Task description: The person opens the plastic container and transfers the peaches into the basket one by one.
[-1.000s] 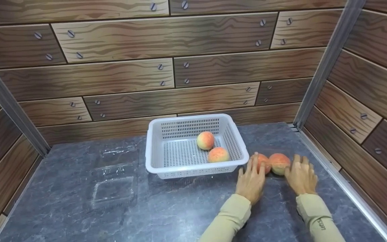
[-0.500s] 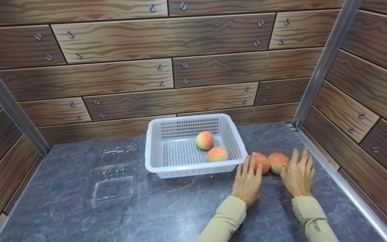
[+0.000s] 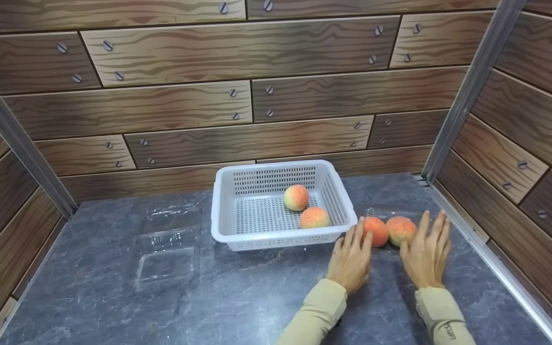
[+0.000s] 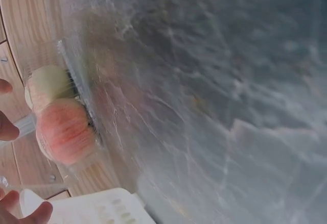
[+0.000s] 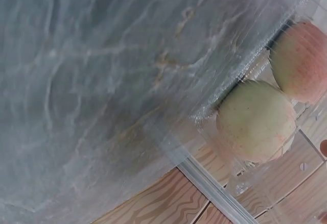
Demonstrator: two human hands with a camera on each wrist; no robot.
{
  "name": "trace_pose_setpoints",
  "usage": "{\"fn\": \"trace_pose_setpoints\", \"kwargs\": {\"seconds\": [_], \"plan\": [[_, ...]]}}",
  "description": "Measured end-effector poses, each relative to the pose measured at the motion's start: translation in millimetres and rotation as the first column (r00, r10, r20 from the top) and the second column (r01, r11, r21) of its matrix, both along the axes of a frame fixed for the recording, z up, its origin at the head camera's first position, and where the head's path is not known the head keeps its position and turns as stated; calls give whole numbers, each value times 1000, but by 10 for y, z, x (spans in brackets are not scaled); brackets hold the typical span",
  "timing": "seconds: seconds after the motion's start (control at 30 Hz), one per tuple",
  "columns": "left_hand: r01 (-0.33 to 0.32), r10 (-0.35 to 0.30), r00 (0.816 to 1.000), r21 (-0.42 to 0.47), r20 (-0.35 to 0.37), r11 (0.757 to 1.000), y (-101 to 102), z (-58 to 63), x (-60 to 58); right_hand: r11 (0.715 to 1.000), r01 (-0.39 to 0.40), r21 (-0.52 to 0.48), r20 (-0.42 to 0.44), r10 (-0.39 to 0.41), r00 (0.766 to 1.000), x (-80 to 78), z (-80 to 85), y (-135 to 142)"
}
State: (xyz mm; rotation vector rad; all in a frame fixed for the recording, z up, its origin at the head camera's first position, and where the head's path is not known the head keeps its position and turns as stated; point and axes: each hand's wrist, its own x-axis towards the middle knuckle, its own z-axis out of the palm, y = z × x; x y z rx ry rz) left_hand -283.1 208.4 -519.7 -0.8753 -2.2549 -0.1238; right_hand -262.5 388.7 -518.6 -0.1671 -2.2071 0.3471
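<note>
Two red-and-yellow peaches, a left one (image 3: 375,232) and a right one (image 3: 401,231), sit side by side in a clear plastic box (image 5: 235,83) at the table's right. At the box's left side, close to the basket corner, is my left hand (image 3: 351,261), its fingers extended. My right hand (image 3: 425,254) is at the box's right side, fingers also stretched out and partly covering the right peach. Fingertips (image 4: 7,128) show at the edge of the left wrist view. Through the clear plastic both peaches are visible in each wrist view.
Left of my hands stands a white perforated basket (image 3: 276,238) holding two more peaches (image 3: 296,197). Another clear plastic box (image 3: 166,263) lies on the grey marbled table (image 3: 257,302) at the left. Wood-patterned walls (image 3: 304,100) with metal corner posts enclose the table.
Both hands have drawn slightly back from the peaches, and the right fingers have straightened. The clear box's back edge shows more plainly behind the peaches. The basket stays in place.
</note>
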Motion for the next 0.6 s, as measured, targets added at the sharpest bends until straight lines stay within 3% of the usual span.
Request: {"fn": "trace_pose_setpoints", "kwargs": {"seconds": [0.6], "plan": [[24, -24, 1000, 6, 9, 1000, -154, 54, 23, 999, -36, 31, -4, 36, 999, 60, -113, -29]]}}
